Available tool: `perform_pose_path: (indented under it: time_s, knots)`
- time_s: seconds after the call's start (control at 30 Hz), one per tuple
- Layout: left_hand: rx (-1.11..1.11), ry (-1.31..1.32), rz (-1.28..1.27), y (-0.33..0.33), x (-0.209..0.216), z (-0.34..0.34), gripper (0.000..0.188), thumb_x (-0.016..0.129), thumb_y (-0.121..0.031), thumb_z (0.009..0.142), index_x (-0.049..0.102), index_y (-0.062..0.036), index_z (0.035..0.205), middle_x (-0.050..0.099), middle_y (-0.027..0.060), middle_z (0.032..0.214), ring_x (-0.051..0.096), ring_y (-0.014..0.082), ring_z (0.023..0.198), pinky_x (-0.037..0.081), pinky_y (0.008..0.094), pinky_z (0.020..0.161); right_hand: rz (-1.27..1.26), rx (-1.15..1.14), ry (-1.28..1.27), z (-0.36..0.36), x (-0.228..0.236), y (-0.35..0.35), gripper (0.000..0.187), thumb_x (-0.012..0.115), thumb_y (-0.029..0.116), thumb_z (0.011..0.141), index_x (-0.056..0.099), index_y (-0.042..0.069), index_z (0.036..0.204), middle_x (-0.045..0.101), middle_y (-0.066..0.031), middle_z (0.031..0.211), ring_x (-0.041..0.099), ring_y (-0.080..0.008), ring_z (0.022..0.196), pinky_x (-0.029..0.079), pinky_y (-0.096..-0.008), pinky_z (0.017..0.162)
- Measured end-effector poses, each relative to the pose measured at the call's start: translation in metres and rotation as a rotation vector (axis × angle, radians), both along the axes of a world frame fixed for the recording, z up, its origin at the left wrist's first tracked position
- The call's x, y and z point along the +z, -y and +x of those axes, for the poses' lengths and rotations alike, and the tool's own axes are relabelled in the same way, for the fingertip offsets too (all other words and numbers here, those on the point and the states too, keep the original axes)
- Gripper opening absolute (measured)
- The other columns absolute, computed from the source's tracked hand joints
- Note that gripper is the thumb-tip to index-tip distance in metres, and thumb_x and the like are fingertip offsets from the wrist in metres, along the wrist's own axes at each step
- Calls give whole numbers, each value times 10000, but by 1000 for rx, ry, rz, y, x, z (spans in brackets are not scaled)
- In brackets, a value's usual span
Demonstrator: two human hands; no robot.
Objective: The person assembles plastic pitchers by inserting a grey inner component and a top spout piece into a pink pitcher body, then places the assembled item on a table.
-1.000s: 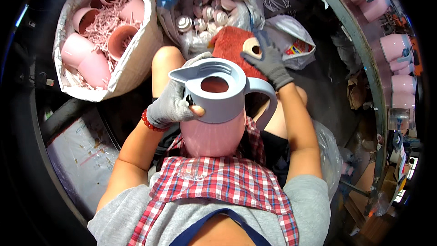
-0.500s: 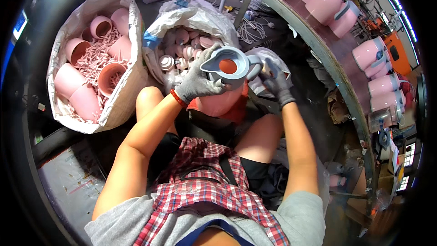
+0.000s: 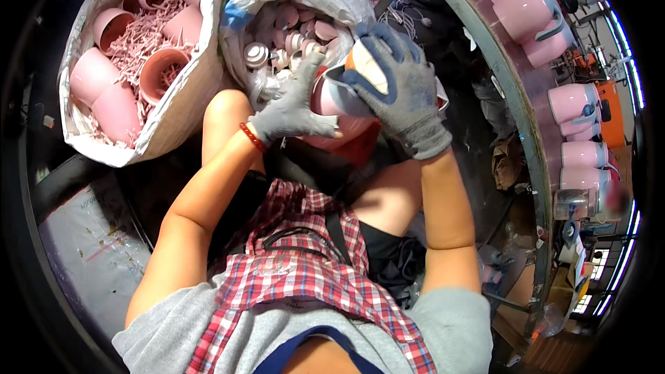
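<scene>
A pink jug (image 3: 334,102) with a blue-grey collar (image 3: 340,81) is between my hands, in front of my knees. My left hand (image 3: 294,109), in a grey glove, cups its left side, thumb at the far side and fingers across the near side. My right hand (image 3: 402,86), in a blue-grey glove, curls over the jug's top around a cream piece with an orange edge (image 3: 369,67); its kind cannot be made out. That hand hides the handle and most of the mouth. Something red (image 3: 360,147) lies beneath the jug.
At left, a white woven sack (image 3: 163,128) holds pink jug bodies and pink strips. Ahead, another sack (image 3: 260,0) contains small round pink and white parts. A metal-edged table (image 3: 509,76) curves along the right, bearing several pink jugs (image 3: 521,14).
My right hand has come in from beside the handle to cover the jug's top, bringing the cream-and-orange piece into view. The collar has turned and is largely hidden. My view has shifted.
</scene>
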State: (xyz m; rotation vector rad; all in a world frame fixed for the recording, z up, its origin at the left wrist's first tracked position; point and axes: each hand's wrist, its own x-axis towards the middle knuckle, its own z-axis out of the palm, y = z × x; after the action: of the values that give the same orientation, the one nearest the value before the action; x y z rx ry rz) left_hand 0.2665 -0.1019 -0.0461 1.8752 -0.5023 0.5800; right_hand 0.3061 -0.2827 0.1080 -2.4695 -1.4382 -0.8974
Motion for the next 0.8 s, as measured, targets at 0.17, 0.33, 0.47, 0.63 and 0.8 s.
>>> perform_pose_path:
  time_s: [0.17,0.33,0.47,0.63,0.8]
  knots:
    - [151,47,61,24,-1,-1,1113,814,-401,544,223,7,1394,351,248,1347,337,370,1288,283,391,1062,-45,-18,-11,1,-7,5,685,648,479,767,469,99,1307,508,-143,1248,493,-318,1127,397,-427,939]
    - [193,37,-13,23,3,-1,1025,799,-382,538,310,0,1353,406,234,1299,383,373,1249,321,388,1038,478,227,-553,24,-8,16,503,653,259,841,502,17,1255,504,-138,1277,505,-233,1151,384,-342,984]
    - [88,-151,-381,4,7,-22,1031,835,-295,608,244,34,1387,416,189,1305,461,235,1166,405,333,951,744,174,-635,68,-38,42,492,607,168,884,429,-26,1300,499,-135,1279,480,-215,1168,366,-319,1001]
    - [-3,-183,-581,-15,15,-44,867,802,-229,665,336,26,1350,528,91,1158,489,128,1039,434,264,864,760,-46,-722,108,-160,39,620,656,298,818,421,18,1319,501,-173,1276,489,-294,1169,384,-358,979]
    - [-148,-223,-686,-18,38,-69,744,766,-226,676,410,11,1285,541,59,1138,490,117,1030,398,278,900,194,-345,-318,86,-233,35,688,656,435,766,442,65,1306,491,-221,1253,494,-378,1134,411,-433,939]
